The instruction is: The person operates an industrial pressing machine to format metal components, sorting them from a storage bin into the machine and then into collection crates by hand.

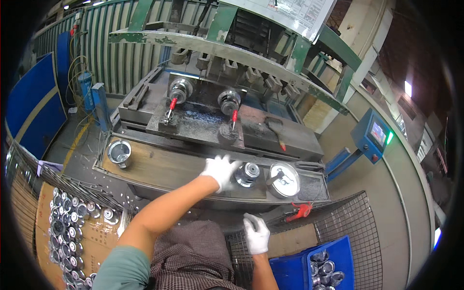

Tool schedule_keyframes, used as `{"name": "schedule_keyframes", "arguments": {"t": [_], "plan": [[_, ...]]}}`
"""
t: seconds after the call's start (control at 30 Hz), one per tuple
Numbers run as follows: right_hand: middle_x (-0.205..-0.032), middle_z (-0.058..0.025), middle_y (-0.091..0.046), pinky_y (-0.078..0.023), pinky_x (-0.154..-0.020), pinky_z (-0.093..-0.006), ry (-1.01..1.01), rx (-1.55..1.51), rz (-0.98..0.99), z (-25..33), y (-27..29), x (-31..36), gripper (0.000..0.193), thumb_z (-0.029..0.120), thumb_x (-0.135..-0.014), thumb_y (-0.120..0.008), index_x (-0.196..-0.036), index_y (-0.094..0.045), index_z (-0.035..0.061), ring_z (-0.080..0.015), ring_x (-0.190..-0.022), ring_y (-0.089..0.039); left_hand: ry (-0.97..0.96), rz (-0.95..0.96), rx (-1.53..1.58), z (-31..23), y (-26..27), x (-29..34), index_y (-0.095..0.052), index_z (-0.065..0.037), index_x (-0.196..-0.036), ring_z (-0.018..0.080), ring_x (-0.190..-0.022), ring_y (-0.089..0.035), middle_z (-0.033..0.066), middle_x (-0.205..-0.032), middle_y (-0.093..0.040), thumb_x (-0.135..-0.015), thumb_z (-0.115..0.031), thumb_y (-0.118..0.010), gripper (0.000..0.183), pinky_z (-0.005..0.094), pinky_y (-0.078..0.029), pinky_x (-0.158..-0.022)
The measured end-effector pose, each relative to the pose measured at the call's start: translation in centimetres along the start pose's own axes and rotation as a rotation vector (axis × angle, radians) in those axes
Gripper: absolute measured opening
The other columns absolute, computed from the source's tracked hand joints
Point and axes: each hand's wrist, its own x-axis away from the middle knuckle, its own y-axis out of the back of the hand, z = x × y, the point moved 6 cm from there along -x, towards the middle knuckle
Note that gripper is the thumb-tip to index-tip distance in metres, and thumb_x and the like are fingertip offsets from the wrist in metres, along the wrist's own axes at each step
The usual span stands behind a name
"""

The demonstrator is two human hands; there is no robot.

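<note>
Reaching over the tabletop (166, 167), white-gloved left grip (220, 172) is released, fingers spread, blurry, right by a silver metal part (248, 175); can't tell if fingertips touch it. Part sits upright on the tabletop, between left grip and a round white pan (291, 185) with a dark-handled tool in it. Right grip (256, 237), also gloved, hangs in front of the tabletop edge, fingers loosely bent, released, nothing seen in it. Cup-shaped metal piece (119, 153) at the tabletop's left end. Behind: machine bed with two round fixtures (181, 91), each with a red-handled clamp (173, 103); brush (274, 126) lying to their right. Red air gun (301, 210) near the right front edge. Blue bin (345, 253) lower right, holding metal parts. Lower left, many more parts on cardboard (99, 237). Control panel (371, 136) far right, screen lit.
</note>
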Motion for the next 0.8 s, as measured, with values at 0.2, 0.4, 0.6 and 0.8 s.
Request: {"name": "schedule_keyframes", "arguments": {"t": [0.2, 0.4, 0.6, 0.8], "plan": [[-0.094, -0.0134, -0.068, -0.053, -0.075, -0.0408, 0.003, 0.28, 0.006, -2.1, 2.1, 0.2, 0.051, 0.019, -0.08, -0.073, -0.128, -0.058, 0.0098, -0.0299, -0.083, -0.066, 0.303, 0.029, 0.228, 4.4, -0.8, 2.5, -0.055, -0.011, -0.123, 0.0352, -0.098, -0.064, 0.0236, -0.113, -0.06, -0.075, -0.039, -0.07, 0.058, 0.0445, -0.052, -0.086], [-0.125, -0.0186, -0.054, -0.038, -0.101, -0.0494, 0.241, 0.483, -0.079, 0.8, 1.4, -6.0, 0.066, 0.024, -0.077, -0.073, -0.137, -0.048, 0.0112, -0.038, -0.116, -0.051, 0.711, -0.067, 2.399, 6.6, -3.3, 14.1, -0.058, -0.013, -0.115, 0.0186, -0.058, -0.06, 0.0128, -0.092, -0.068, -0.088, -0.068, -0.038, 0.065, 0.0291, -0.04, -0.042], [-0.133, -0.0199, -0.047, -0.04, -0.101, -0.0497, 0.276, 0.965, 0.387, 1.2, -5.4, -16.2, 0.06, 0.017, -0.077, -0.068, -0.134, -0.05, 0.0182, -0.0393, -0.122, -0.049, 0.84, -0.152, 2.632, 3.7, -4.0, 20.2, -0.061, -0.008, -0.105, 0.0157, -0.043, -0.04, 0.016, -0.079, -0.064, -0.084, -0.075, -0.031, 0.076, 0.0292, -0.028, -0.041], [-0.119, -0.0217, -0.056, -0.047, -0.095, -0.0479, 0.253, 0.96, 0.537, 1.6, -6.0, -17.2, 0.056, 0.024, -0.071, -0.075, -0.124, -0.058, 0.0162, -0.0395, -0.11, -0.058, 0.83, -0.176, 2.669, 3.1, -4.1, 20.1, -0.061, -0.008, -0.107, 0.0147, -0.043, -0.038, 0.0156, -0.079, -0.064, -0.085, -0.074, -0.032, 0.076, 0.0279, -0.028, -0.041]]}}
